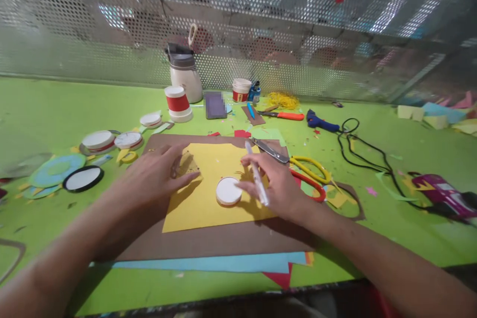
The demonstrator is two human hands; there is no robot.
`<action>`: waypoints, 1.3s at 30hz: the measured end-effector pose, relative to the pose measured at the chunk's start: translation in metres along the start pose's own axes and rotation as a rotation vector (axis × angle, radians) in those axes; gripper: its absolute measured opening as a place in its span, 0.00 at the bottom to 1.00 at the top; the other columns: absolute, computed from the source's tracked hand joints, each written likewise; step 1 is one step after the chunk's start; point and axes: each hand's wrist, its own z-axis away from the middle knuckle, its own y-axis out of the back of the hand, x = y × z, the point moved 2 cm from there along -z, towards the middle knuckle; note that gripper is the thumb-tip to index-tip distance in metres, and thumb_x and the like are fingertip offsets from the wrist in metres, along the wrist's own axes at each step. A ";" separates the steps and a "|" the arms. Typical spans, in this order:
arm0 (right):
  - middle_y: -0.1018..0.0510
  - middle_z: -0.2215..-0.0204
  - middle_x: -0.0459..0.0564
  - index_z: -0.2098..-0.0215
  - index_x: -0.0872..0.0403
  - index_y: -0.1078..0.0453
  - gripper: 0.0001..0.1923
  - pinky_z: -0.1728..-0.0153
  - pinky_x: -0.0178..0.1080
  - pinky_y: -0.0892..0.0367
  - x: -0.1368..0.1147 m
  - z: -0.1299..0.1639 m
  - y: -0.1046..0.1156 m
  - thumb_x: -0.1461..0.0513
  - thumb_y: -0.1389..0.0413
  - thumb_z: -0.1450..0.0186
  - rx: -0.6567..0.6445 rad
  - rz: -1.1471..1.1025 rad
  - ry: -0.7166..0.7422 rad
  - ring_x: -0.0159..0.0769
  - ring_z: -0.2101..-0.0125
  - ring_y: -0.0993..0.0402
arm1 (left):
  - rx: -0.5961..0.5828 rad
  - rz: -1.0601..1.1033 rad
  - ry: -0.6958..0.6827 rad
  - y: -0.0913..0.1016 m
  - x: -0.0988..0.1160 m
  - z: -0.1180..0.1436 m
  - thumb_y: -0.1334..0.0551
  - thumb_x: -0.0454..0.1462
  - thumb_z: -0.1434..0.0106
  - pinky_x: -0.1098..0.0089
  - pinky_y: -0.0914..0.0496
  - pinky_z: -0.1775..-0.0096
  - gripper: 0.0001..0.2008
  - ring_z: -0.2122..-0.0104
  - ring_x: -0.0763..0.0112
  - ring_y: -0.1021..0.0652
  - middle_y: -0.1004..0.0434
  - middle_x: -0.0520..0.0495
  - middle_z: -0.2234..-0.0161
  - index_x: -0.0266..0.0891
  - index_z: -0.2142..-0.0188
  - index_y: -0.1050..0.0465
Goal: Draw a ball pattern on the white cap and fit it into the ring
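My right hand (279,186) is closed around a whitish pen (257,174). Its thumb tip is at the edge of a round white lid (228,191), which lies on a sheet of yellow paper (194,213). To the left, my left hand (158,171) is over the yellow sheet's left side, thumb and fingers apart. Between them shows a darker, speckled patch that I cannot make out. Under the yellow paper is a brown board (223,243). Just right of my right hand are scissors (272,150) with a yellow and a red handle loop, partly hidden by the hand.
Left are several round lids (97,140), a black-rimmed disc (82,178) and yellow tape (129,157). At the back stand a jug (186,77), a red-and-white tub (178,104) and an orange-handled knife (290,116). A blue glue gun (322,121) with a looping cord lies right.
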 end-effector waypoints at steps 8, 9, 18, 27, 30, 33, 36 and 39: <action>0.14 0.58 0.51 0.49 0.52 0.29 0.07 0.59 0.39 0.24 0.003 -0.003 0.015 0.62 0.45 0.24 -0.073 -0.130 -0.099 0.38 0.60 0.15 | -0.145 0.030 -0.125 0.000 0.020 0.021 0.42 0.64 0.29 0.48 0.24 0.44 0.39 0.44 0.44 0.17 0.21 0.36 0.37 0.50 0.27 0.38; 0.14 0.56 0.52 0.48 0.52 0.28 0.08 0.57 0.39 0.24 0.002 -0.002 0.013 0.62 0.46 0.23 -0.106 -0.133 -0.089 0.38 0.59 0.15 | -0.116 0.048 -0.202 0.001 0.025 0.023 0.42 0.65 0.31 0.49 0.23 0.45 0.40 0.46 0.45 0.16 0.19 0.37 0.39 0.50 0.28 0.37; 0.18 0.49 0.61 0.41 0.57 0.30 0.19 0.48 0.49 0.27 -0.003 0.004 0.003 0.58 0.37 0.26 -0.305 -0.014 0.033 0.49 0.50 0.23 | -0.120 0.033 -0.336 -0.004 0.052 0.033 0.41 0.57 0.26 0.55 0.20 0.47 0.37 0.46 0.48 0.15 0.19 0.31 0.39 0.36 0.29 0.38; 0.18 0.52 0.55 0.39 0.54 0.31 0.26 0.54 0.44 0.27 0.000 -0.001 -0.009 0.62 0.31 0.33 -0.359 -0.012 -0.016 0.46 0.53 0.24 | -0.036 -0.019 -0.367 -0.002 0.044 0.035 0.42 0.56 0.26 0.58 0.20 0.49 0.35 0.50 0.51 0.15 0.17 0.38 0.43 0.42 0.27 0.42; 0.17 0.53 0.53 0.43 0.53 0.30 0.24 0.54 0.44 0.28 -0.002 -0.002 -0.013 0.61 0.29 0.34 -0.303 -0.020 -0.011 0.44 0.54 0.24 | -0.046 -0.013 -0.330 -0.003 0.040 0.034 0.42 0.58 0.27 0.57 0.20 0.51 0.36 0.53 0.50 0.14 0.17 0.39 0.44 0.43 0.27 0.39; 0.17 0.52 0.55 0.46 0.53 0.29 0.22 0.54 0.45 0.28 -0.006 -0.001 -0.015 0.58 0.29 0.33 -0.244 0.016 0.009 0.44 0.55 0.23 | -0.057 -0.003 -0.337 -0.005 0.042 0.033 0.42 0.58 0.27 0.56 0.19 0.52 0.36 0.53 0.50 0.14 0.16 0.37 0.45 0.41 0.28 0.38; 0.17 0.54 0.57 0.47 0.54 0.29 0.22 0.56 0.45 0.27 -0.009 0.001 -0.017 0.54 0.29 0.32 -0.244 0.087 0.009 0.46 0.56 0.22 | -0.031 -0.002 -0.362 -0.005 0.048 0.032 0.43 0.59 0.26 0.55 0.19 0.52 0.37 0.53 0.50 0.14 0.16 0.35 0.46 0.38 0.29 0.38; 0.18 0.55 0.58 0.48 0.55 0.29 0.24 0.58 0.45 0.27 -0.012 0.005 -0.018 0.50 0.30 0.32 -0.260 0.144 0.005 0.47 0.56 0.22 | -0.012 0.000 -0.388 -0.003 0.053 0.032 0.45 0.60 0.25 0.56 0.19 0.54 0.37 0.54 0.50 0.14 0.16 0.34 0.47 0.34 0.31 0.36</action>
